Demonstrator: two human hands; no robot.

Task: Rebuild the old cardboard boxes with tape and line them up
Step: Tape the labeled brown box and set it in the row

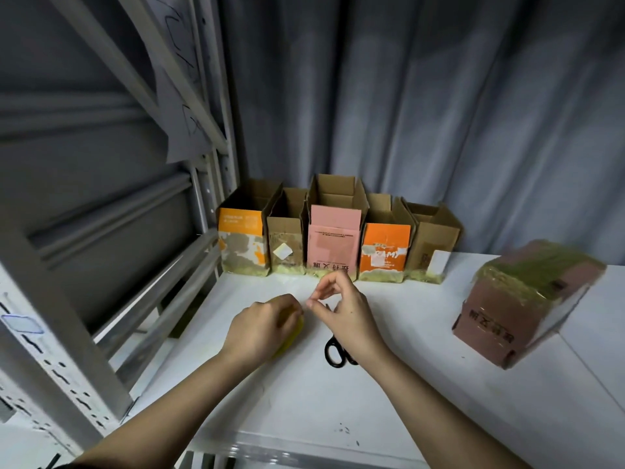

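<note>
Left hand (260,324) clamps yellowish tape roll (291,336) on white table (338,418), steadying it; right hand (341,313) pinches tape end, likely drawing strip; five rebuilt boxes (333,238) lined at curtain, pink box (517,306) tipped apart, scissors (336,353) under right wrist
</note>
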